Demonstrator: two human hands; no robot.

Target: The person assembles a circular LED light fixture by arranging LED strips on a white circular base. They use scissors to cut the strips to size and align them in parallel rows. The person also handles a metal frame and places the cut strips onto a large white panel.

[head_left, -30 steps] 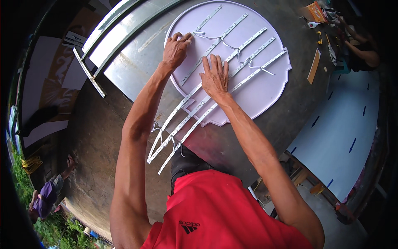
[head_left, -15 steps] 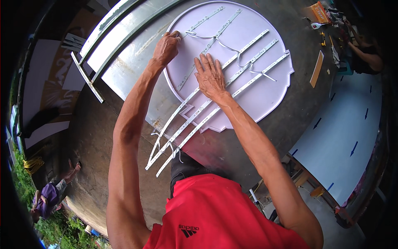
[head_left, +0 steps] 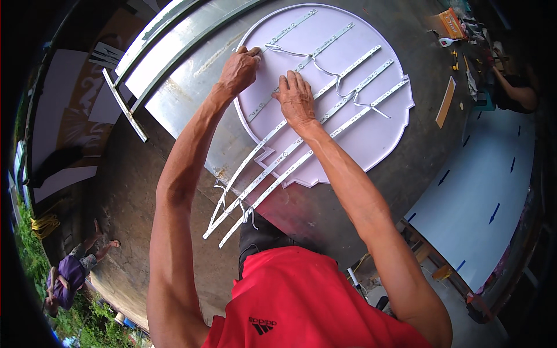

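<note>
A round pale lilac panel (head_left: 365,139) with a raised rim and a notched lower edge lies in front of me. Several white LED strips cross it diagonally, joined by thin white wires (head_left: 325,69). At the upper left rim my left hand (head_left: 239,71) is closed on the lower end of the uppermost LED strip (head_left: 290,26); its fingers hide that end. My right hand (head_left: 297,103) grips the second LED strip (head_left: 333,40) near its middle, fingers bent over it. Three longer strips (head_left: 284,153) run under my right wrist and beyond the panel's lower left edge.
The panel rests on a dark metal-topped table (head_left: 200,110). A metal frame (head_left: 191,52) stands at upper left. An orange box (head_left: 451,23), tools and a wooden strip (head_left: 445,103) lie at upper right. One person (head_left: 513,87) is at far right, another (head_left: 71,275) at lower left.
The second LED strip has shifted right and slightly nearer, with its wire. My right hand's spread fingers have drawn in over it. My left hand has moved slightly right, and the panel slightly nearer.
</note>
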